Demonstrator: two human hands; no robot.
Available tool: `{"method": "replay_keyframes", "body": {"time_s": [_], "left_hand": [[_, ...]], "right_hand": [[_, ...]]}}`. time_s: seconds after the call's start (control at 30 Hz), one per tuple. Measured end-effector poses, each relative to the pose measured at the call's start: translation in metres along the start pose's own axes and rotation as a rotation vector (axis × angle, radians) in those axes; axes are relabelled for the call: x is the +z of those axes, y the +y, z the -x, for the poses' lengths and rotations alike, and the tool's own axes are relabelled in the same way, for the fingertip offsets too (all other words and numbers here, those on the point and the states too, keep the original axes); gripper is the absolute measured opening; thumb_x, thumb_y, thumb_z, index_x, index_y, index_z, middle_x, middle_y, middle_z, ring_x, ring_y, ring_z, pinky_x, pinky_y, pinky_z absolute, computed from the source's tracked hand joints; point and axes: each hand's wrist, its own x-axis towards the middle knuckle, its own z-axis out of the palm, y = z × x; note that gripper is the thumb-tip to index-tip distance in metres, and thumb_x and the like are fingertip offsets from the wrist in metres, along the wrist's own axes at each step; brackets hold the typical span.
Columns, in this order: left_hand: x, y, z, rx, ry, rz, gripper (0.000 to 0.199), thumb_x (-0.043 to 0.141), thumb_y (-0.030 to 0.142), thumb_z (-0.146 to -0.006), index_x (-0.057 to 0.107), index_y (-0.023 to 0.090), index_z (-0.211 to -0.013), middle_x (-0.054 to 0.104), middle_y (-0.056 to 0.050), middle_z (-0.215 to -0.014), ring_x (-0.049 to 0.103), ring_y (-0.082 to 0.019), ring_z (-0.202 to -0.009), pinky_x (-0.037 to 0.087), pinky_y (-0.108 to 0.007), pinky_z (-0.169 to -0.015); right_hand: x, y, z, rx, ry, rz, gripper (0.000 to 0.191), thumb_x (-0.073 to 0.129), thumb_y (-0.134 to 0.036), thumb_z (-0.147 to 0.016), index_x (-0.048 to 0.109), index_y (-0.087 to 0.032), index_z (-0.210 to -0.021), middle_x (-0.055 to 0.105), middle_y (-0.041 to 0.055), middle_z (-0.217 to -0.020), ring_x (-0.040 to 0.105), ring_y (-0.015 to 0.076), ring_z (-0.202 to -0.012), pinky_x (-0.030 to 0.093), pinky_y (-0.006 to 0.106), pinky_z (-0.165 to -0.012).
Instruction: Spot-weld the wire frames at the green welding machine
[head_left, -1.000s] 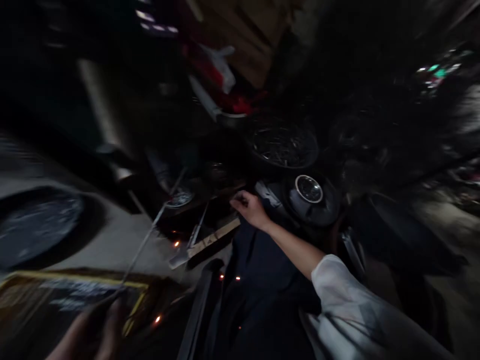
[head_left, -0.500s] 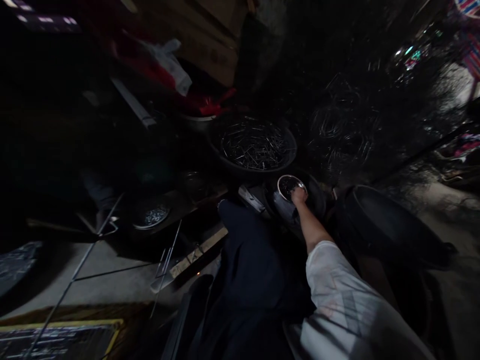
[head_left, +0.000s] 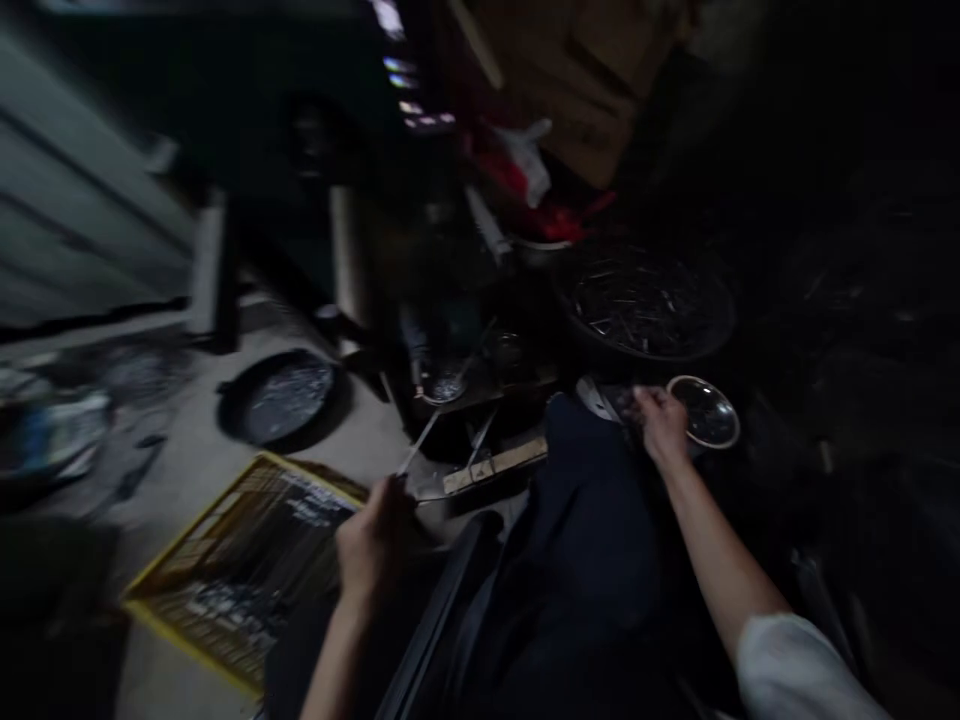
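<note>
My left hand [head_left: 369, 540] is closed round a thin metal rod [head_left: 421, 442], which slants up and away from the fist above the yellow crate. My right hand [head_left: 660, 425] is just left of a round bowl [head_left: 739, 430] with a shiny rim and dark contents. Its fingers are pinched together and blurred; what they hold, if anything, is too small to make out. A wooden bar [head_left: 499, 466] lies low between my two hands. Beyond it sits a small dish [head_left: 444, 388] of shiny small pieces.
A yellow crate [head_left: 191, 525] of metal pieces stands left on the floor, with a black pan [head_left: 232, 410] of pieces behind it. A wide dark basin [head_left: 724, 325] of thin metal pieces stands beyond my right hand. Red and white bags [head_left: 529, 165] lie at the back.
The view has swung left. My right hand has come out of the bowl to its left side. My left hand has come into view, gripping a metal rod.
</note>
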Motion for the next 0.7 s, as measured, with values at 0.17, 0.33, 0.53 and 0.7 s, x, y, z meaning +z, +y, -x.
{"method": "replay_keyframes", "body": {"time_s": [0.17, 0.33, 0.53, 0.7], "left_hand": [[-0.003, 0.004, -0.012, -0.013, -0.048, -0.143, 0.012, 0.05, 0.014, -0.088, 0.06, 0.017, -0.092, 0.06, 0.002, -0.059, 0.057, -0.014, -0.053, 0.034, -0.027, -0.053], [0.004, 0.023, -0.017, -0.017, -0.11, -0.184, 0.022, 0.036, 0.022, -0.097, 0.057, 0.019, -0.094, 0.07, -0.006, -0.073, 0.065, -0.019, -0.065, 0.032, -0.029, -0.055], [-0.001, 0.02, -0.025, -0.055, -0.142, -0.2, 0.027, 0.029, 0.023, -0.1, 0.055, 0.018, -0.096, 0.072, -0.008, -0.079, 0.069, -0.02, -0.071, 0.032, -0.03, -0.056], [-0.005, 0.022, -0.033, -0.063, -0.146, -0.184, 0.024, 0.03, 0.021, -0.099, 0.054, 0.018, -0.096, 0.072, -0.008, -0.078, 0.069, -0.021, -0.073, 0.032, -0.03, -0.055]], "right_hand": [[0.152, 0.002, 0.121, 0.294, -0.492, -0.289, 0.041, 0.081, -0.049, -0.063, 0.058, -0.019, -0.078, 0.071, 0.0044, -0.072, 0.07, 0.02, -0.061, 0.052, 0.024, -0.048], [0.212, -0.007, 0.165, 0.355, -0.584, -0.449, 0.037, 0.08, -0.045, -0.067, 0.055, -0.021, -0.079, 0.07, -0.0002, -0.074, 0.07, 0.017, -0.067, 0.054, 0.022, -0.053], [0.22, -0.02, 0.171, 0.332, -0.569, -0.495, 0.032, 0.08, -0.041, -0.069, 0.057, -0.021, -0.079, 0.069, -0.0006, -0.075, 0.07, 0.0181, -0.074, 0.058, 0.026, -0.061], [0.227, -0.022, 0.166, 0.319, -0.572, -0.485, 0.034, 0.083, -0.038, -0.066, 0.058, -0.02, -0.079, 0.068, -0.0007, -0.074, 0.07, 0.0173, -0.07, 0.058, 0.026, -0.06]]}}
